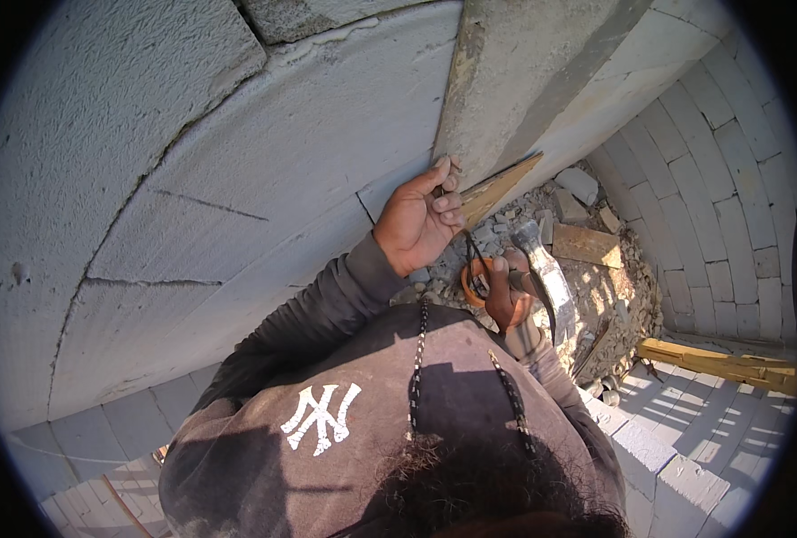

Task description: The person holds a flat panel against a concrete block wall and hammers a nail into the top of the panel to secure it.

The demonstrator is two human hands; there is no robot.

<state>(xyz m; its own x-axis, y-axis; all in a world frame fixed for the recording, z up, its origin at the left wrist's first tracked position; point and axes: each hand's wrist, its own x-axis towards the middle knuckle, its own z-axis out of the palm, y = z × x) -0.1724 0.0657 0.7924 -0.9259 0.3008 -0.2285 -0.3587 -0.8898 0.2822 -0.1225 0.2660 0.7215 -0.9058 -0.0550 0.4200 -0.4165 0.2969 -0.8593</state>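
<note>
My left hand (419,220) is raised against the wall by the lower edge of a grey concrete column (515,72). Its thumb and forefinger are pinched together, but what is between them is too small to make out. Lower and to the right, my right hand (508,294) grips a claw hammer (549,280), its metal head tilted with the claw toward me. Beside that hand is an orange ring-shaped thing (474,282) with a dark cord; whether the hand holds it too I cannot tell. A wooden board (499,190) slants below the column, just right of my left hand.
A pale block wall (309,125) fills the left and front. Rubble (609,296) and a loose brick (587,245) lie on the ground at right. Another block wall (712,188) curves up there. A yellowish timber (721,363) juts in at the right edge, above more blocks (690,484).
</note>
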